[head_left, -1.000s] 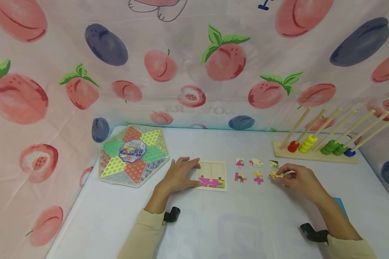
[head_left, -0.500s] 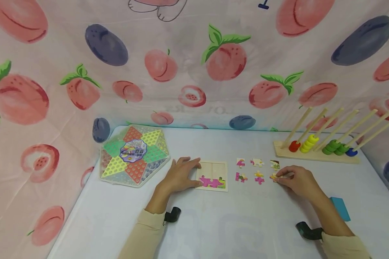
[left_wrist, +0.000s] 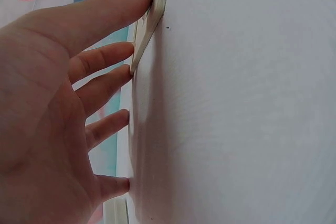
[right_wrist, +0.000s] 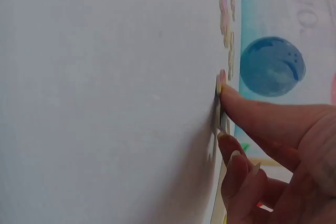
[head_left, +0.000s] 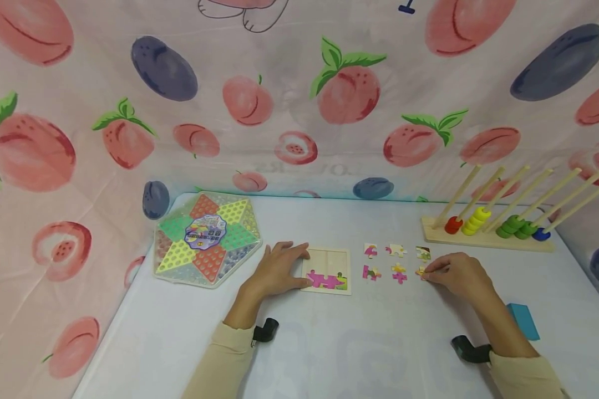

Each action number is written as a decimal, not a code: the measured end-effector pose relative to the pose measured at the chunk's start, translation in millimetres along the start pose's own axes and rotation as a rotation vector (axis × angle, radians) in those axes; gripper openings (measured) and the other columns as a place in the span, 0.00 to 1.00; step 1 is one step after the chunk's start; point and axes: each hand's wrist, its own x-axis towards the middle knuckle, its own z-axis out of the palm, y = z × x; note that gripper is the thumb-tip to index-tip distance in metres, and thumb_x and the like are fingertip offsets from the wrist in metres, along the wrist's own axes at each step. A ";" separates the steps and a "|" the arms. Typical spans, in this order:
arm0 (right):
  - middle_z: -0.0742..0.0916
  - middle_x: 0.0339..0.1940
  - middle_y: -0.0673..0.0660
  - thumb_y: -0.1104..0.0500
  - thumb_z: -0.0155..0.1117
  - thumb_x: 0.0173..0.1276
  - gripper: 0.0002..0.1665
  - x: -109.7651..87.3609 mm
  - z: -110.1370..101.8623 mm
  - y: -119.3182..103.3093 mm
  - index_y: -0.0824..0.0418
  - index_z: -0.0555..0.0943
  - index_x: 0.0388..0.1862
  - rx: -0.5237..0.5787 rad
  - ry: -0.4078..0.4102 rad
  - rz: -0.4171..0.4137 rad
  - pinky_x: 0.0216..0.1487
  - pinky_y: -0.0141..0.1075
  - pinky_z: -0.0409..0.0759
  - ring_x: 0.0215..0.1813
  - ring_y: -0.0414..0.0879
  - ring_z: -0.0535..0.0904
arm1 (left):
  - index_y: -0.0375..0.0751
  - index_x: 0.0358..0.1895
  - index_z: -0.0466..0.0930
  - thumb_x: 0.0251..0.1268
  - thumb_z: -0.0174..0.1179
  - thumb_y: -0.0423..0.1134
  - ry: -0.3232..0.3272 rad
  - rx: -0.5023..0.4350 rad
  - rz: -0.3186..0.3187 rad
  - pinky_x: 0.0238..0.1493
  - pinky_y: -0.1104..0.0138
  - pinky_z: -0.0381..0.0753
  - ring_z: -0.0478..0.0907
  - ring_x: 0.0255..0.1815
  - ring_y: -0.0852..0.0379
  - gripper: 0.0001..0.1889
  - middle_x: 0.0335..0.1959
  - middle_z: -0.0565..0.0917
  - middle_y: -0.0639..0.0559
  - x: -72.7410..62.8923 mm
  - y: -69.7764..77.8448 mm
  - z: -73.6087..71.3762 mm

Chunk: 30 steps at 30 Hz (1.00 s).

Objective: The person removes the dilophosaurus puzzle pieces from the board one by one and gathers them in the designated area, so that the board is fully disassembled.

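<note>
The thumb and fingers of my left hand (head_left: 278, 269) are spread, touching the left side of a square wooden puzzle tray (head_left: 348, 266). Joined pink and green puzzle pieces (head_left: 324, 280) lie along the tray's front inside edge; its back part shows bare wood. In the left wrist view, the left thumb (left_wrist: 113, 11) rests at the tray's edge. My right hand (head_left: 461, 277) pinches a small yellowish puzzle piece (head_left: 420, 271) between thumb and fingers, close over the table. Several loose pieces, including a pink-and-yellow one (head_left: 399, 274), lie in two rows between tray and hand.
A hexagonal Chinese checkers set (head_left: 207, 239) lies at the back left. At the back right stands a wooden counting rack (head_left: 484, 238) with coloured beads on upright pegs. A blue block (head_left: 524, 321) lies beside the right forearm. A fruit-print cloth hangs behind the table.
My right hand has shifted slightly left with its puzzle piece, which now sits in line with the front row. The blue block shows more beside the forearm. My left hand has stayed put.
</note>
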 end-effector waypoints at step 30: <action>0.85 0.36 0.58 0.55 0.75 0.63 0.14 4.0 -2.1 -30.6 0.61 0.86 0.43 -0.022 0.034 -0.052 0.33 0.34 0.71 0.40 0.51 0.78 | 0.55 0.66 0.77 0.52 0.77 0.49 -0.111 0.034 0.021 0.81 0.34 0.47 0.58 0.83 0.45 0.35 0.79 0.69 0.56 -1.1 -1.4 -14.9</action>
